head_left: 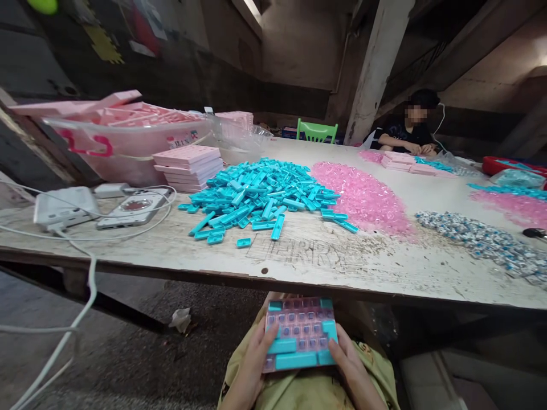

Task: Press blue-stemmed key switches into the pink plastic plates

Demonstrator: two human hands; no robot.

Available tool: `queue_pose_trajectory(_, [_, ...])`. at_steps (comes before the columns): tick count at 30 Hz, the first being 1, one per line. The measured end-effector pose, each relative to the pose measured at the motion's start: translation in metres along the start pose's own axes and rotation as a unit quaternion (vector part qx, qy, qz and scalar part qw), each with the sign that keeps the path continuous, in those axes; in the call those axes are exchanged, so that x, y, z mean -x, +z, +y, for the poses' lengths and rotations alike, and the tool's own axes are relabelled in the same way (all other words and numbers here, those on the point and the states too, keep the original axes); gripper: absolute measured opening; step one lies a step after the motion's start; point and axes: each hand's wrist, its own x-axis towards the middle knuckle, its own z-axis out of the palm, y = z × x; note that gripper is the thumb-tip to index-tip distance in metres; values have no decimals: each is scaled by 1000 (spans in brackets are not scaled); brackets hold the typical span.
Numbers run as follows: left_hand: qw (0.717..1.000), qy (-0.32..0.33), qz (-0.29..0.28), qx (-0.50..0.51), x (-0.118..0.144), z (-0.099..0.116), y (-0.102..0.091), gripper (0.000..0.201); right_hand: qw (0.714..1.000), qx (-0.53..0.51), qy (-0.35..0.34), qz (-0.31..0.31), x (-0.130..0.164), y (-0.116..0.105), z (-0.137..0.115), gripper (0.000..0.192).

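In our lap, below the table edge, we hold a pink toy keyboard between both hands. Our left hand grips its left side, thumb laid on a turquoise key; our right hand grips the right side, thumb at the lower corner. Both sets of fingers are curled around the keyboard, grasping it, not released. Long turquoise keys sit along the bottom and sides; the middle squares look small and purplish.

Risks as we judge them: the keyboard rests on nothing but our hands and knees, so a slack grip could tip it forward to the floor. Keys pressed only halfway could pop loose if the frame flexes. We cannot tell whether the middle keys are seated.

On the table, loose turquoise keys lie in a heap, a few strays near the front edge where a sleeve could sweep them off. Just right, a pink heap; further right, a strip of pale grey-blue bits, too small to identify. A white cable hangs off the left corner and could snag.

Behind: stacked pink trays, a clear bag of pink parts, and a seated person at the far side, hands partly hidden.
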Motion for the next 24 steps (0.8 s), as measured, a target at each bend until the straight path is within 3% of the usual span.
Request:
queue_pose_trajectory(3, [999,28,-34,-29,3,-3,2,87,996,42,-18,71,-4,0,7,49])
queue_pose_trajectory(6, [996,64,-29,-64,7,-5,7,76,993,45,-32,102,-2,-1,15,49])
queue_pose_trajectory(10, [989,102,-14,-107,11,-5,11,67,985,89,-47,141,3,-3,23,71])
queue_pose_trajectory(12, [986,113,-11,-123,14,-5,12,74,978,142,-62,142,3,-4,22,77])
queue_pose_trajectory(17, [983,115,-11,-145,15,-4,16,88,957,231,-114,134,5,-3,15,69])
queue_pose_trajectory(21, [983,98,-7,-154,15,-2,12,92,966,192,-68,159,8,1,21,99])
queue_pose_trajectory(24, [985,68,4,-159,24,2,3,93,986,121,-27,109,14,1,19,110])
